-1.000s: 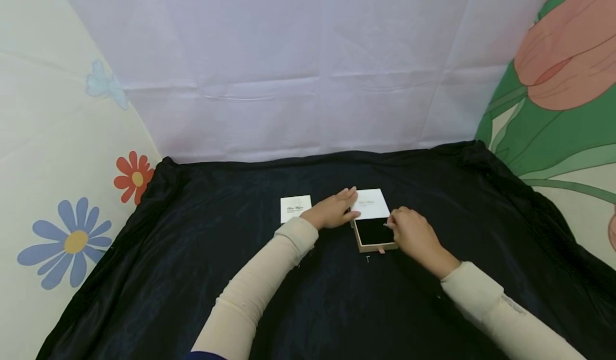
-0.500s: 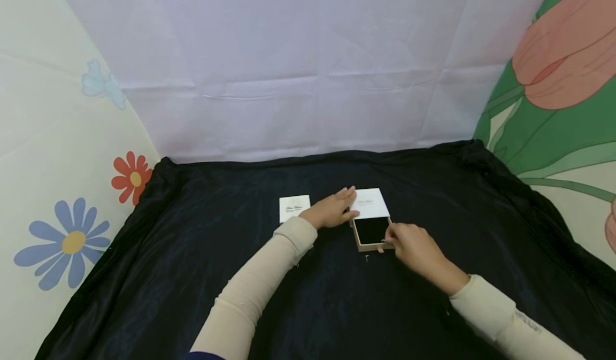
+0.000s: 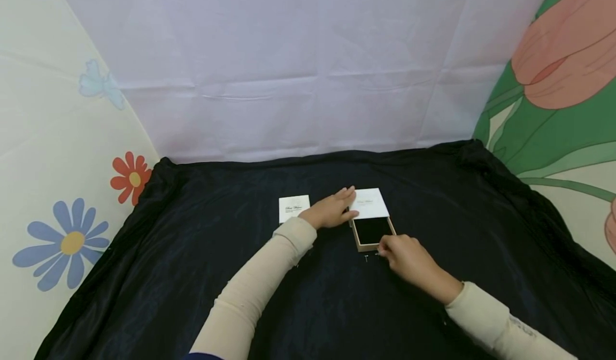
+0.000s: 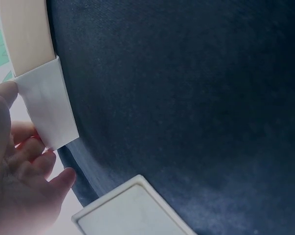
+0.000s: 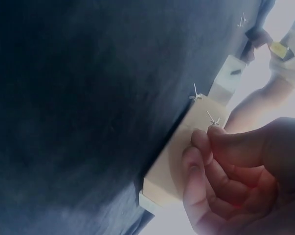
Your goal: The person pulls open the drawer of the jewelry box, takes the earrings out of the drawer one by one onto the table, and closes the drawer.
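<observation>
A white and tan drawer-style jewelry box (image 3: 374,247) lies on the dark cloth, its tray pulled out toward me and showing a black lining. My left hand (image 3: 331,210) holds the left side of its white sleeve (image 4: 48,105), thumb at the near corner and fingers at the far one. In front of the tray, my right hand (image 3: 409,258) pinches a small silver stud earring (image 5: 214,120) between thumb and forefinger, post pointing up in the right wrist view. A similar stud earring (image 5: 196,95) lies on the cloth by the box's front.
Left of the box, beyond my left wrist, stands a second white square box (image 3: 294,208) with printed lettering. More small pin-like pieces (image 5: 242,20) lie on the cloth further left. Behind the dark cloth (image 3: 231,189) hangs a pale sheet (image 3: 308,108), with flower-patterned hangings at both sides.
My right hand has moved from the tray's right side down to its front edge, carrying the earring. The left hand has stayed on the sleeve.
</observation>
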{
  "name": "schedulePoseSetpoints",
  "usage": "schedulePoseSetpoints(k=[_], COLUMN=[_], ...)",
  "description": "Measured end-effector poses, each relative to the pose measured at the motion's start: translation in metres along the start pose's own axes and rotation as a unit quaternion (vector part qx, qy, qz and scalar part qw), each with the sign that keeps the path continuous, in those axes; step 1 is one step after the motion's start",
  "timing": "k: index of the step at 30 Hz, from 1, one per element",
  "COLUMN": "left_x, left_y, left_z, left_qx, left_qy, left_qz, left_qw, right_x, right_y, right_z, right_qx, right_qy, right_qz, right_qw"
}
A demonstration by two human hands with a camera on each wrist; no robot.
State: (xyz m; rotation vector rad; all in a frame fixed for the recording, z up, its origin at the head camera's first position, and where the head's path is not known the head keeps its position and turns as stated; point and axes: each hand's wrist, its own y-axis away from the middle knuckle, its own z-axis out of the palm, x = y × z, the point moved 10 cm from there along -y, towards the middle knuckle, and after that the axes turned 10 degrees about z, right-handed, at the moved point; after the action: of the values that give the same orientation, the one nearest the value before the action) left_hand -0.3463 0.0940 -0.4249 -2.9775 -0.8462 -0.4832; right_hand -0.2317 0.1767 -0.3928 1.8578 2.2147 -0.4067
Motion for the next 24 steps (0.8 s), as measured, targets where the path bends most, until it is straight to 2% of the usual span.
schedulePoseSetpoints(k=[9, 16, 24], left_x=[0.0, 0.0, 0.001], left_y=[0.0, 0.0, 0.0], left_z=[0.0, 0.0, 0.0], left_qx=[0.0, -0.002, -0.004], left_qy=[0.002, -0.002, -0.005], left_qz=[-0.002, 0.001, 0.002], left_qw=[1.0, 1.0, 1.0], right_x=[-0.002, -0.004, -0.011], right_y=[0.0, 0.001, 0.002], right_z=[0.012, 0.016, 0.018], right_qx=[-0.009, 0.002, 0.024], right_qy=[0.018, 0.06, 0.119], right_qz=[0.008, 0.027, 0.007], right_qw=[0.9998, 0.9978, 0.9926])
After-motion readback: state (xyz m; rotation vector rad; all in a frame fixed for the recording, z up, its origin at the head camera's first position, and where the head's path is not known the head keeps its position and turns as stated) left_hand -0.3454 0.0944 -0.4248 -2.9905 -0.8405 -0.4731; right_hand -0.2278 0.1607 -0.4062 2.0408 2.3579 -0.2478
